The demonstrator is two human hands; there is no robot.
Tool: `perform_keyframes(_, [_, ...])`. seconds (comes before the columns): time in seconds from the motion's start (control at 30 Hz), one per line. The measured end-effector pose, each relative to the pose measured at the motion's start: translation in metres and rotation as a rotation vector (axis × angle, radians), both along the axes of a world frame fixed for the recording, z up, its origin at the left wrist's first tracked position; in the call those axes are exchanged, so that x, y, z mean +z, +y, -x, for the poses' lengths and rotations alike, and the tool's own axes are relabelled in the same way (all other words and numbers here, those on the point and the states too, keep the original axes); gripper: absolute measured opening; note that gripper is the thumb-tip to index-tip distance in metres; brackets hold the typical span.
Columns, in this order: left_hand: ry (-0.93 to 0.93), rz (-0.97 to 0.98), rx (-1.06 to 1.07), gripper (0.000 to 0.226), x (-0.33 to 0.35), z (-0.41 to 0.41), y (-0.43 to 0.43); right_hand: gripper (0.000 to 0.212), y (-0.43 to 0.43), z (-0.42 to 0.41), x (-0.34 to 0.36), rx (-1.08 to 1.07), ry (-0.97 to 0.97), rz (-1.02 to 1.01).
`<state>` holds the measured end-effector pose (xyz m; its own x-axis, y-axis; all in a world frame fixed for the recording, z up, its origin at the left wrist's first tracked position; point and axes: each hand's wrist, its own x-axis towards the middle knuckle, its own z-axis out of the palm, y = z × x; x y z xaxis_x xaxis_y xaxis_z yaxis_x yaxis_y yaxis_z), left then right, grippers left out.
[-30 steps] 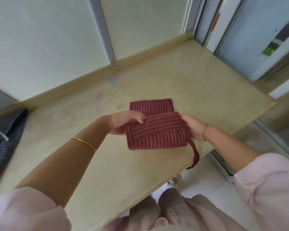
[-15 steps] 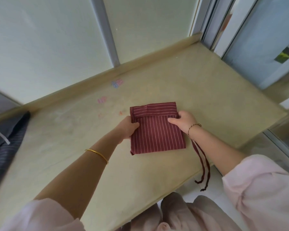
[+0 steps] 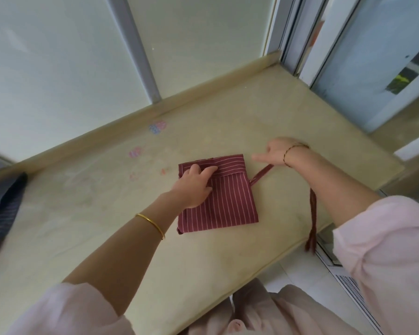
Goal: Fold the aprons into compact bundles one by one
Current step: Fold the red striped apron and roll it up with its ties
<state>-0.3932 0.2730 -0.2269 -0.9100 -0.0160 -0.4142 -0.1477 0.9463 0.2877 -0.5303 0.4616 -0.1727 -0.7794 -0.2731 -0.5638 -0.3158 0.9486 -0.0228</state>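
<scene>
Apron: folded maroon white-striped cloth apron point(image 3: 224, 201) is laid mid-counter point(image 3: 87, 213), toward the near edge.
Left hand point(image 3: 195, 186): fingers pressed flat on it.
Right hand point(image 3: 277, 151): maroon strap point(image 3: 261, 174) is pinched.
Writing: none legible.

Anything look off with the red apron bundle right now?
Only the ties: they trail loose from the striped apron bundle, run up through the right hand and hang over the counter edge. The left hand presses the bundle flat; the folds look square.
</scene>
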Motion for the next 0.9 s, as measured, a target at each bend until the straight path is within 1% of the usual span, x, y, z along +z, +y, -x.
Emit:
perform_keyframes(0.07, [-0.016, -0.120, 0.029, 0.057, 0.006, 0.000, -0.005, 0.039, 0.000, 0.004, 0.007, 0.025, 0.321, -0.015])
perform_keyframes(0.1, [-0.007, -0.215, 0.092, 0.053, 0.010, -0.001, -0.008, 0.035, -0.002, 0.003, 0.008, 0.074, 0.429, -0.009])
perform_keyframes(0.13, [0.025, -0.317, 0.189, 0.045, 0.012, -0.003, -0.011, 0.032, -0.006, -0.001, 0.006, 0.122, 0.472, 0.026])
perform_keyframes(0.17, [0.083, -0.387, 0.298, 0.034, 0.015, -0.005, -0.014, 0.030, -0.011, -0.008, 0.005, 0.150, 0.452, 0.091])
perform_keyframes(0.2, [0.142, -0.395, 0.398, 0.023, 0.015, -0.007, -0.017, 0.028, -0.016, -0.017, 0.002, 0.144, 0.388, 0.184])
perform_keyframes(0.23, [0.164, -0.347, 0.475, 0.013, 0.015, -0.009, -0.022, 0.025, -0.022, -0.027, 0.000, 0.114, 0.299, 0.272])
perform_keyframes(0.27, [0.131, -0.283, 0.533, 0.010, 0.016, -0.012, -0.026, 0.023, -0.027, -0.038, -0.003, 0.081, 0.201, 0.328])
perform_keyframes(0.3, [0.042, -0.236, 0.578, 0.016, 0.017, -0.015, -0.030, 0.023, -0.030, -0.050, -0.005, 0.062, 0.122, 0.355])
perform_keyframes(0.33, [-0.096, -0.230, 0.614, 0.027, 0.021, -0.019, -0.034, 0.023, -0.034, -0.061, -0.007, 0.058, 0.066, 0.346])
perform_keyframes(0.4, [-0.408, -0.276, 0.611, 0.045, 0.029, -0.029, -0.039, 0.020, -0.038, -0.084, -0.009, 0.086, -0.031, 0.303])
perform_keyframes(0.47, [-0.635, -0.266, 0.505, 0.047, 0.033, -0.042, -0.042, 0.016, -0.039, -0.102, -0.012, 0.123, -0.119, 0.281])
perform_keyframes(0.5, [-0.697, -0.237, 0.432, 0.044, 0.033, -0.047, -0.041, 0.014, -0.039, -0.108, -0.014, 0.136, -0.150, 0.280])
perform_keyframes(0.53, [-0.726, -0.208, 0.369, 0.041, 0.032, -0.051, -0.040, 0.013, -0.038, -0.113, -0.017, 0.149, -0.166, 0.283])
perform_keyframes(0.6, [-0.702, -0.199, 0.303, 0.032, 0.026, -0.057, -0.034, 0.017, -0.037, -0.120, -0.022, 0.175, -0.180, 0.285])
perform_keyframes(0.7, [-0.625, -0.250, 0.300, 0.017, 0.018, -0.061, -0.027, 0.030, -0.034, -0.125, -0.031, 0.162, -0.222, 0.290])
perform_keyframes(0.8, [-0.624, -0.244, 0.314, 0.016, 0.015, -0.061, -0.025, 0.032, -0.032, -0.126, -0.032, 0.132, -0.246, 0.309])
perform_keyframes(0.9, [-0.658, -0.153, 0.252, 0.019, 0.023, -0.056, -0.023, 0.031, -0.035, -0.120, -0.026, 0.133, -0.331, 0.256])
